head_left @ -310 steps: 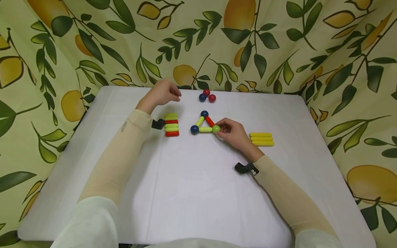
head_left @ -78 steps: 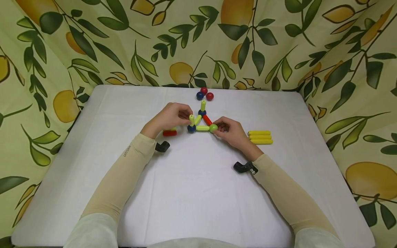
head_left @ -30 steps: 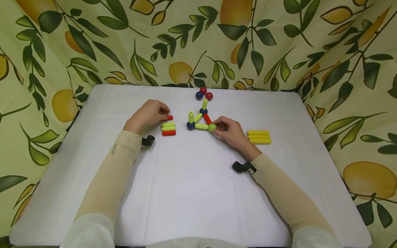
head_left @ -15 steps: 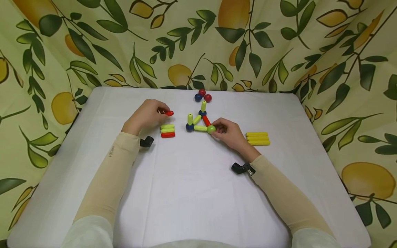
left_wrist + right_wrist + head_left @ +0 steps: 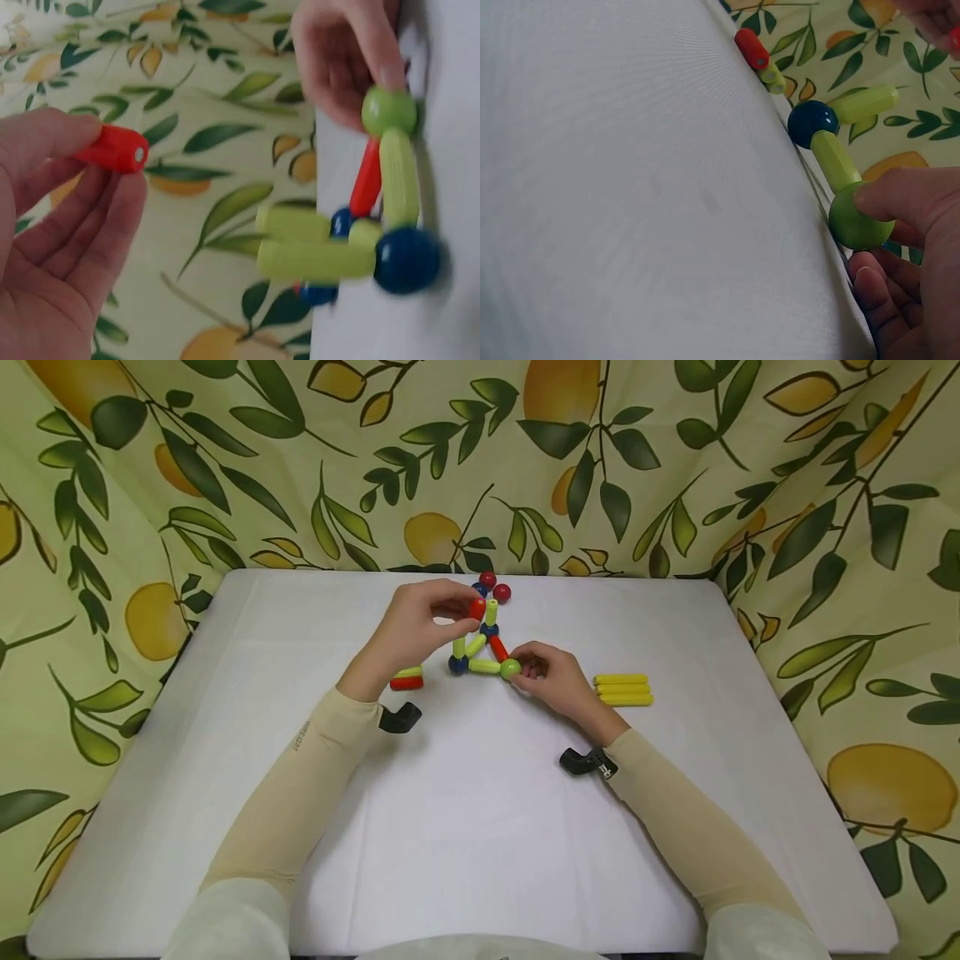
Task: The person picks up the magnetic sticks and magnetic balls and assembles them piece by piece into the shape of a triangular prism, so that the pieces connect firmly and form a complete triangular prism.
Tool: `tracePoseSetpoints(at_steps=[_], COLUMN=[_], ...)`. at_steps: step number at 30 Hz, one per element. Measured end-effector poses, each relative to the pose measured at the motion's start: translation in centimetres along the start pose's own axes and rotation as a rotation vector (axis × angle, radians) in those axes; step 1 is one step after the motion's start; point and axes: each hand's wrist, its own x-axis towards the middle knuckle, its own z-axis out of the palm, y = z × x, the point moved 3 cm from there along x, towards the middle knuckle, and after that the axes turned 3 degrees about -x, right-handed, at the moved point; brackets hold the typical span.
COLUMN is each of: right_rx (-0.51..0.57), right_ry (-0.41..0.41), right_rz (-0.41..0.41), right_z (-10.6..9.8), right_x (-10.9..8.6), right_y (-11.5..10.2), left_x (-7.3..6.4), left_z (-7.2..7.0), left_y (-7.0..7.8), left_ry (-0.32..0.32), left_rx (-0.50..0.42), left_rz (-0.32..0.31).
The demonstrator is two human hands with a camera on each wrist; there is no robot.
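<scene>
My left hand (image 5: 412,627) pinches a short red magnetic rod (image 5: 116,148) between thumb and fingers, raised above the table; a metal disc shows in its end. A flat triangle of rods and balls lies below and to the right of it. Its corners are a near blue ball (image 5: 458,665), a far blue ball (image 5: 489,631) and a green ball (image 5: 510,669). One red rod (image 5: 499,649) and two lime rods link them. Lime rods (image 5: 492,612) stand upright on both blue balls. My right hand (image 5: 555,681) grips the green ball with thumb and fingertips.
Several yellow rods (image 5: 624,690) lie in a row to the right. Two red balls (image 5: 502,592) and a blue ball (image 5: 480,588) sit behind the triangle. A red rod (image 5: 407,683) and lime rods lie at left, partly hidden by my left hand.
Lime rods now stand on both blue balls. My left hand took a red rod from the left row, lifted it and brought it right, over the triangle. My right hand stays at the green ball.
</scene>
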Motion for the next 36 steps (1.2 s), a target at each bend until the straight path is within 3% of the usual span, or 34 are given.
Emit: tracePoseSetpoints(at_steps=[6, 14, 24, 36], right_rx=[0.005, 0.012, 0.007, 0.028], right_ry=[0.001, 0.011, 0.008, 0.014], right_rz=[0.001, -0.006, 0.001, -0.034], right_z=[0.0, 0.0, -0.1, -0.1], right_x=[-0.1, -0.1, 0.0, 0.2], right_y=[0.1, 0.1, 0.1, -0.2], left_x=[1.9, 3.5, 3.7, 4.2], left_z=[4.2, 7.8, 8.8, 8.7], left_y=[0.5, -0.6, -0.9, -0.7], left_ry=[-0.048, -0.222, -0.296, -0.321], left_rx=[0.104, 0.365, 0.444, 0.482], left_rz=[-0.089, -0.178, -0.229, -0.217])
